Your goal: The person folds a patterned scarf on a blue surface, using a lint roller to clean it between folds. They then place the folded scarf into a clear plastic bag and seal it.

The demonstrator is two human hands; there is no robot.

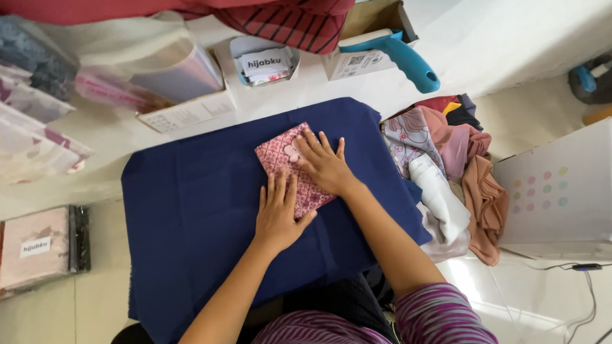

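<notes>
While both palms lie flat and open upon it, gripping nothing, the small folded pink patterned cloth (290, 164) rests near the far middle of the dark blue fabric sheet (206, 230). Left hand (277, 214) covers its near edge; right hand (322, 163) covers its right part. Just right of the sheet lies a heap of crumpled cloths in pink, white and floral print (448, 174). Beyond it stand a teal-handled lint roller (404, 57) and open cardboard boxes (182, 112); a white dotted box (564, 190) sits further right.
</notes>
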